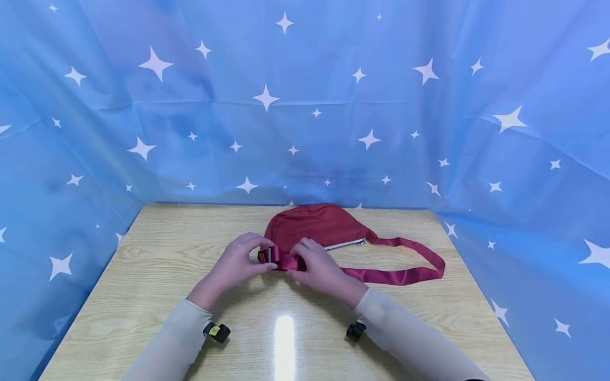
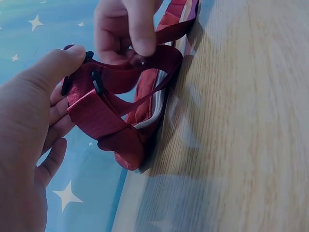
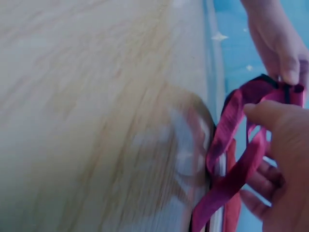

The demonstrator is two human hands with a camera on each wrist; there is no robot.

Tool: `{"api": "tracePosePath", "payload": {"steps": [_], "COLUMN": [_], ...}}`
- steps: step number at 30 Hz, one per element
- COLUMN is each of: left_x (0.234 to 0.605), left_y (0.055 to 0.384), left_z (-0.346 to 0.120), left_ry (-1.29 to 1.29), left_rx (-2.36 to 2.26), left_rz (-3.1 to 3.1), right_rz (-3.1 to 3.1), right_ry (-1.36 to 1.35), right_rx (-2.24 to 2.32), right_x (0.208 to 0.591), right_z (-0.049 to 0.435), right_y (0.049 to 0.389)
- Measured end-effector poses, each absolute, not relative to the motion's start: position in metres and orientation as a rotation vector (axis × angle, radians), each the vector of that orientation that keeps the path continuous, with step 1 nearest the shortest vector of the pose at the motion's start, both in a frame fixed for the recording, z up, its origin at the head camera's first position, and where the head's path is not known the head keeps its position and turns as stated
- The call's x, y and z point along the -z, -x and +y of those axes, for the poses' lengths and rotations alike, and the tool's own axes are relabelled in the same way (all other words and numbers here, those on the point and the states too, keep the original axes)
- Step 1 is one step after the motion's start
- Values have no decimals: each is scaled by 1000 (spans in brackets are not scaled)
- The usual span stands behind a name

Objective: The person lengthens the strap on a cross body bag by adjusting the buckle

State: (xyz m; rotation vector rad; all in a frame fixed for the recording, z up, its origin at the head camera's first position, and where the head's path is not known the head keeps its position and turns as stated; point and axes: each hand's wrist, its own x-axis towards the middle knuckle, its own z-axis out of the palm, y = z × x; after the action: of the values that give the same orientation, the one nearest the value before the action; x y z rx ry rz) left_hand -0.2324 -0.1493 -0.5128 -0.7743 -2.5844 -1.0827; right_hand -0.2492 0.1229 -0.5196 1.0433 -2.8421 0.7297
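A dark red waist bag (image 1: 319,226) lies near the table's far edge, its zipper (image 1: 344,244) facing the front. Its shiny red strap (image 1: 405,277) loops out to the right and comes back in front of the bag. At the bag's left end, my left hand (image 1: 240,259) pinches the strap's black slider buckle (image 2: 97,82) between thumb and fingers. Just to the right, my right hand (image 1: 318,269) pinches the strap, which makes a raised loop (image 2: 166,60) between the hands. In the right wrist view the right fingertips are partly hidden behind the strap.
A pale wooden table (image 1: 157,254) carries the bag. Blue cloth (image 1: 305,132) with white stars hangs behind it and at both sides. Each sleeve cuff has a small black device, one on the left (image 1: 216,332) and one on the right (image 1: 355,331).
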Motion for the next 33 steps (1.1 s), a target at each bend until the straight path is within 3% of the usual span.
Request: {"api": "tracePosePath", "payload": {"steps": [10, 33], "left_x": [511, 513], "left_y": [231, 232], "left_z": [-151, -148], "left_ry": [754, 792], "left_rx": [1094, 1103], "left_rz": [-2600, -2588], "right_rz": [-2812, -2817], "right_ry": [-979, -1064], "right_rx": [-1326, -1236], "right_x": [510, 513], "right_z": [144, 188], "right_y": [246, 257]}}
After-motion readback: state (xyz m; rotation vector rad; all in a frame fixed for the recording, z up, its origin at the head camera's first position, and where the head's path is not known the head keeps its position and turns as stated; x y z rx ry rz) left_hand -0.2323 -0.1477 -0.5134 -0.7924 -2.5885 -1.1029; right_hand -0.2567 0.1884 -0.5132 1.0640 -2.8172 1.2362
